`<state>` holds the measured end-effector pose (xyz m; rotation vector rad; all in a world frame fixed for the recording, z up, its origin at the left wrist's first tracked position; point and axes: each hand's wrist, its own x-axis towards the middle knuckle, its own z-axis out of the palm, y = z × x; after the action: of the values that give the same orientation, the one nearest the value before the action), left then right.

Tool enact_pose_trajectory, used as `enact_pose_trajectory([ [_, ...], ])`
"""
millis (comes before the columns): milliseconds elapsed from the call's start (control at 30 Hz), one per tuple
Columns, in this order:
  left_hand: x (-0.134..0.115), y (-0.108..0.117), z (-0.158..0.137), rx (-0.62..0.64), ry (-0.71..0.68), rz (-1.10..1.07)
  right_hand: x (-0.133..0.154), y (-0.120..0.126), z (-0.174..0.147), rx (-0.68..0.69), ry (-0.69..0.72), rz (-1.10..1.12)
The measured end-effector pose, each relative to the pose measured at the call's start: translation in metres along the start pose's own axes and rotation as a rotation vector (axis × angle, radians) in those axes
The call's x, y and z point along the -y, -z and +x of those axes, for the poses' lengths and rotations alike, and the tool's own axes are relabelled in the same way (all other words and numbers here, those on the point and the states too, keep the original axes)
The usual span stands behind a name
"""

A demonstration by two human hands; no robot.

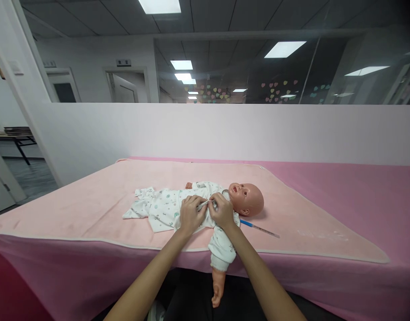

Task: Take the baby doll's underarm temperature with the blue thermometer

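Note:
A baby doll (249, 200) lies on its back, its bald head to the right. It wears a white printed baby outfit (164, 209). Over the doll's chest, my left hand (192, 214) is closed on a thin white tie (202, 205) of the outfit. Close beside it, my right hand (221, 209) pinches the tie near the neckline; the fingertips partly hide it. One sleeved doll arm (221, 254) hangs over the table's near edge towards me. Beside the doll's shoulder rests a thin stick with a blue end (254, 226).
A peach mat (101, 200) covers much of the pink-draped table (332, 196). Behind it rises a white half wall (225, 131) with glass above. At the left, an opening shows another table (14, 137) with dark items on it.

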<state>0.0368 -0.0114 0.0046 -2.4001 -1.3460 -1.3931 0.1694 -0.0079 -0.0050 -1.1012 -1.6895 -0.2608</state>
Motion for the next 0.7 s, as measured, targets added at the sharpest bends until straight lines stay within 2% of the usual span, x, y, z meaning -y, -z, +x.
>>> enact_pose_trajectory([
  [700,-0.0002,-0.0028,-0.0005,0.006,-0.065,0.1,0.0007,0.0003,-0.0004,0.019,-0.02,0.0],
])
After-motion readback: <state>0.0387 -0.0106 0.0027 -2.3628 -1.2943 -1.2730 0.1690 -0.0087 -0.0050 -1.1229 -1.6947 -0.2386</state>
